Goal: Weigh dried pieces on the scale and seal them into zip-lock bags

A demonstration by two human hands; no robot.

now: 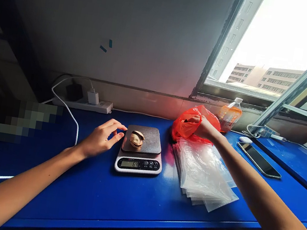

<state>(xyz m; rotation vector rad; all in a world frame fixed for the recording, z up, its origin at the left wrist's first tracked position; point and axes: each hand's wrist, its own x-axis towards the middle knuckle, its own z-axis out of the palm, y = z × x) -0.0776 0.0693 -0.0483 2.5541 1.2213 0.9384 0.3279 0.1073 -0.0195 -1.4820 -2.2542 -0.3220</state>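
On the blue table a white kitchen scale (pixel 139 163) bears a few pale brown, curved, dried-looking pieces (pixel 137 139) on its steel plate. Its lit display shows digits that look like 64. My left hand (pixel 103 138) is open at the scale's left side, fingers loosely bent and the fingertips close to the plate's edge. To the right of the scale, my right hand (pixel 202 126) reaches into a crumpled red plastic bag (pixel 182 127); its fingers are mostly hidden by the bag, and so are the contents. A stack of clear plastic bags (pixel 202 173) lies under my right forearm.
Behind the red bag stands a bottle of orange drink (pixel 230 115). A phone (pixel 259 160) and a white earphone case (pixel 245 140) lie at the right. A power strip (pixel 102 107) with a charger and white cable (pixel 68 107) runs along the wall at the left.
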